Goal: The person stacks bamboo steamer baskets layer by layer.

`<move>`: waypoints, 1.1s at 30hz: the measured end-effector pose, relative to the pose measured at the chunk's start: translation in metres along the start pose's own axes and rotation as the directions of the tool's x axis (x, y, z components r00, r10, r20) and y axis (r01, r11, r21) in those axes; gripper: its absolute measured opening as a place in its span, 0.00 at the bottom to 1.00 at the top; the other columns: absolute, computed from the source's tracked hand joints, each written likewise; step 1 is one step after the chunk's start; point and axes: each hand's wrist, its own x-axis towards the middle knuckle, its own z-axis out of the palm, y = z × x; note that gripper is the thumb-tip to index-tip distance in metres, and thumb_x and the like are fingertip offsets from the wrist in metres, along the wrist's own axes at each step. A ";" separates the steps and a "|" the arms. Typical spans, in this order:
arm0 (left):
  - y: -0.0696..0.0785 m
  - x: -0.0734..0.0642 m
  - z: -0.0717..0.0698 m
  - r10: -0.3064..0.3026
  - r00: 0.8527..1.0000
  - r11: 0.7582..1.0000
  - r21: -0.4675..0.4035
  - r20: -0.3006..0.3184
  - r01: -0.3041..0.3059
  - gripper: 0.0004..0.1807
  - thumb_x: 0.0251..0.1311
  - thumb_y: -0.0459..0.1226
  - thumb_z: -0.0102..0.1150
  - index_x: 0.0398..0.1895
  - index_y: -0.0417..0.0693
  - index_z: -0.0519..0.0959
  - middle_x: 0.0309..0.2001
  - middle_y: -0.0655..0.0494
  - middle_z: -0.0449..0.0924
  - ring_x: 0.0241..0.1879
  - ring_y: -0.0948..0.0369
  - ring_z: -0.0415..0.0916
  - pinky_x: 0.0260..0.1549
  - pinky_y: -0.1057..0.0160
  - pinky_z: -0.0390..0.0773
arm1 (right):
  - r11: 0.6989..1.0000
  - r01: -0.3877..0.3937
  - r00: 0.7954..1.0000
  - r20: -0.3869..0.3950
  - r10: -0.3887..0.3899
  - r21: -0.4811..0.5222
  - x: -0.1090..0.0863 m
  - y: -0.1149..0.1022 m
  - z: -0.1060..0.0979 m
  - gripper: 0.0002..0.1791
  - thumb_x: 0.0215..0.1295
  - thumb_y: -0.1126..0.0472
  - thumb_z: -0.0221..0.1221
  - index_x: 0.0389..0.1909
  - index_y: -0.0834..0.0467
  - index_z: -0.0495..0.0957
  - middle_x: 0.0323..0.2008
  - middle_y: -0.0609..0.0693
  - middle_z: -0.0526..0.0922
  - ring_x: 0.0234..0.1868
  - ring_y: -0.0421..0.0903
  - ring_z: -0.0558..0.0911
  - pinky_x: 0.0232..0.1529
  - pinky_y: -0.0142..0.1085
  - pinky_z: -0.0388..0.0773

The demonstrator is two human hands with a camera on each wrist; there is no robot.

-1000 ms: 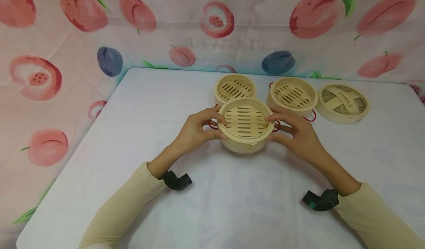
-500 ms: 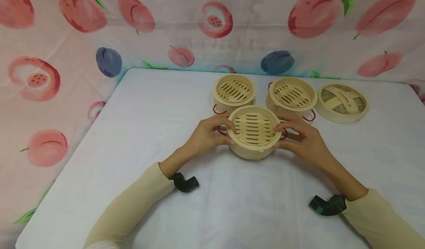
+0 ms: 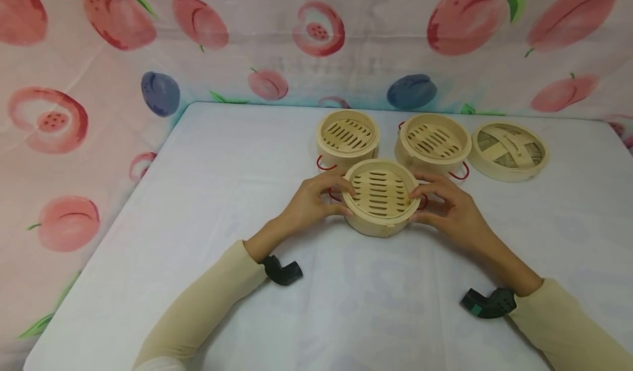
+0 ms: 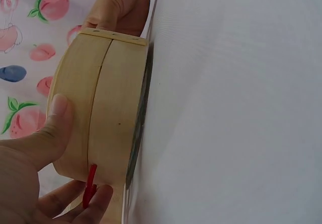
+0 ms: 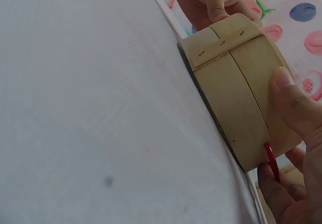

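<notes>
A small round bamboo steamer basket (image 3: 379, 194) with a slatted base and red cord handles is between both hands. My left hand (image 3: 316, 198) grips its left side, index fingertip over the rim and thumb (image 4: 59, 114) on the outer wall. On the opposite side my right hand (image 3: 447, 203) holds it the same way, its thumb (image 5: 285, 85) pressed to the wall. Red cord loops (image 4: 90, 183) show beside the fingers below. The basket stands level, its bottom edge right at the white tabletop in both wrist views.
Just behind are two similar steamer baskets, one back left (image 3: 348, 134) and one back right (image 3: 433, 142), both with red cords. A woven bamboo lid (image 3: 510, 151) lies right of them. A fruit-print cloth (image 3: 316, 30) hangs along the white table's (image 3: 222, 156) back and left.
Both hands have shifted the steamer basket a little to the right and toward me. More of the back-left basket and its red cord now shows. The grip looks the same.
</notes>
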 end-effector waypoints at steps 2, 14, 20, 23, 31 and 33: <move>-0.001 -0.001 0.000 -0.003 1.000 1.000 -0.006 0.004 0.003 0.19 0.42 0.31 0.75 0.40 0.44 0.80 0.56 0.45 0.74 0.45 0.56 0.73 0.43 0.60 0.75 | 1.000 0.013 1.000 -0.001 -0.013 0.001 -0.001 0.003 0.000 0.30 0.35 0.86 0.69 0.44 0.65 0.78 0.59 0.64 0.70 0.63 0.47 0.68 0.52 0.29 0.73; -0.004 -0.001 0.001 -0.034 0.999 0.999 -0.040 -0.012 0.033 0.23 0.42 0.29 0.75 0.45 0.43 0.79 0.57 0.48 0.74 0.51 0.57 0.72 0.47 0.57 0.77 | 0.999 0.028 1.000 0.002 -0.028 -0.046 0.002 -0.008 -0.001 0.29 0.33 0.87 0.69 0.42 0.67 0.78 0.57 0.67 0.70 0.62 0.48 0.69 0.51 0.29 0.73; -0.003 0.001 -0.004 -0.062 0.998 0.995 -0.079 -0.031 0.060 0.26 0.42 0.28 0.74 0.49 0.41 0.78 0.56 0.50 0.74 0.57 0.61 0.70 0.50 0.59 0.75 | 0.999 0.026 1.000 0.015 -0.026 -0.033 0.005 -0.017 -0.002 0.28 0.34 0.87 0.68 0.42 0.69 0.77 0.56 0.69 0.69 0.62 0.47 0.69 0.52 0.29 0.73; -0.004 0.002 -0.006 -0.066 0.997 0.994 -0.094 -0.033 0.063 0.27 0.42 0.28 0.73 0.51 0.41 0.78 0.57 0.48 0.73 0.57 0.57 0.71 0.50 0.59 0.75 | 0.999 0.007 1.000 0.013 -0.007 -0.037 0.005 -0.018 -0.002 0.28 0.35 0.87 0.68 0.42 0.70 0.76 0.56 0.70 0.68 0.62 0.46 0.68 0.52 0.29 0.73; -0.004 0.006 -0.019 -0.075 0.992 0.997 0.015 -0.098 0.077 0.27 0.48 0.28 0.72 0.54 0.42 0.75 0.53 0.51 0.75 0.54 0.53 0.72 0.48 0.58 0.77 | 1.000 0.003 1.000 0.019 -0.003 -0.011 0.001 0.000 -0.003 0.30 0.35 0.87 0.68 0.45 0.68 0.77 0.59 0.68 0.68 0.64 0.46 0.67 0.52 0.29 0.73; -0.005 0.009 -0.026 -0.070 0.987 0.995 0.066 -0.144 0.080 0.26 0.50 0.28 0.70 0.54 0.42 0.75 0.52 0.51 0.75 0.53 0.52 0.73 0.46 0.57 0.77 | 1.000 -0.005 1.000 0.021 0.005 -0.005 0.000 0.005 -0.004 0.30 0.36 0.85 0.68 0.46 0.66 0.77 0.60 0.65 0.68 0.64 0.45 0.67 0.53 0.29 0.72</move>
